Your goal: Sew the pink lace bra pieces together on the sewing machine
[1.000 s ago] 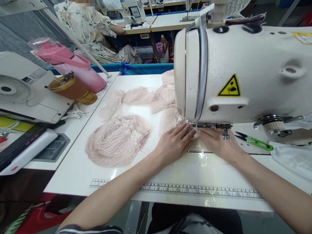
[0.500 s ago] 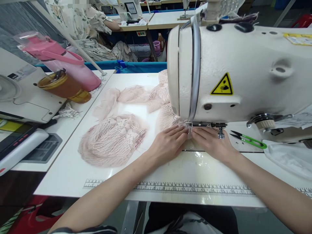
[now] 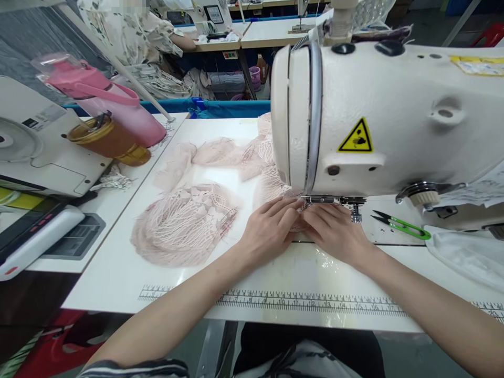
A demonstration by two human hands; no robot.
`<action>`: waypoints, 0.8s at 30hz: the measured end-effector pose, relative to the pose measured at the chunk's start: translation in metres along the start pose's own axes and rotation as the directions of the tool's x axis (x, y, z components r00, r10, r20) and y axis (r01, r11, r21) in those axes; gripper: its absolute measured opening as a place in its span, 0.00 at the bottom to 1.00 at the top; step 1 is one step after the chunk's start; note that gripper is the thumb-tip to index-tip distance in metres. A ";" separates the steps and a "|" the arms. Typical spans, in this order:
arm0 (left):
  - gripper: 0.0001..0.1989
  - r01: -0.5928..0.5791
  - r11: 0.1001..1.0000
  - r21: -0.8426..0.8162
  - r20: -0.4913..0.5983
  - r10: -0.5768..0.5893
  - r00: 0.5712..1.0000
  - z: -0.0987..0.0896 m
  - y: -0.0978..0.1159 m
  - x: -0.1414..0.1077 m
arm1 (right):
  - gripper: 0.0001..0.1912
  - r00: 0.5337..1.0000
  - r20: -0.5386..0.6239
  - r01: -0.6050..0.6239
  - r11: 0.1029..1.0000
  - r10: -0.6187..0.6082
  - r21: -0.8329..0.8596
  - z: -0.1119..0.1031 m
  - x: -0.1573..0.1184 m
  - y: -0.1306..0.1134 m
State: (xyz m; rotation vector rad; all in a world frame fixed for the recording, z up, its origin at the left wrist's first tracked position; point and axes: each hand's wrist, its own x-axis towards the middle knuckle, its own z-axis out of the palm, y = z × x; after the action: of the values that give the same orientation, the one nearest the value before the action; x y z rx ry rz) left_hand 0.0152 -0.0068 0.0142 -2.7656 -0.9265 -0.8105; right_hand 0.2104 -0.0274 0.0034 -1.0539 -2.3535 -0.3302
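Pale pink lace fabric (image 3: 187,223) spreads from left of centre to mid-frame, where the left hand (image 3: 270,228) and right hand (image 3: 334,228) rest on it beneath the sewing machine (image 3: 381,110), fingers close together, any pinch impossible to tell.

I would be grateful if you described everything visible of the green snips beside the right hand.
The green snips have two dark, metallic-looking, pointed blades, slightly spread, and a green looped handle, apparently plastic. They lie on the machine bed right of the right hand, handle near the white cloth; neither hand touches them.
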 end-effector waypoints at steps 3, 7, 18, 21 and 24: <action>0.13 0.018 1.000 -0.002 -0.032 -0.018 0.999 0.000 -0.001 0.000 | 0.08 0.999 0.002 0.042 0.999 -0.042 -0.018 0.001 0.000 -0.002; 0.14 -0.034 0.999 -0.021 0.022 0.034 0.999 -0.001 -0.004 0.000 | 0.12 0.998 0.009 0.070 0.998 -0.070 -0.002 0.003 -0.005 -0.001; 0.17 -0.110 0.994 0.008 0.179 0.107 0.978 0.000 -0.013 -0.004 | 0.12 0.999 0.033 0.034 0.998 -0.036 0.057 0.000 -0.008 -0.002; 0.17 -0.112 0.994 -0.006 0.189 0.111 0.976 -0.002 -0.014 -0.004 | 0.12 0.998 0.014 0.056 0.998 -0.057 0.042 0.001 -0.007 -0.003; 0.17 -0.100 0.995 -0.014 0.214 0.101 0.972 -0.003 -0.014 -0.003 | 0.12 0.997 0.001 0.077 0.997 -0.077 0.026 0.002 -0.006 -0.003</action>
State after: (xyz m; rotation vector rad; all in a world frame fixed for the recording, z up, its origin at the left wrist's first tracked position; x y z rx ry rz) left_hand 0.0036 0.0026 0.0145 -2.9178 -0.8076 -0.5060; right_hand 0.2102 -0.0322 -0.0015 -0.9539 -2.3983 -0.3263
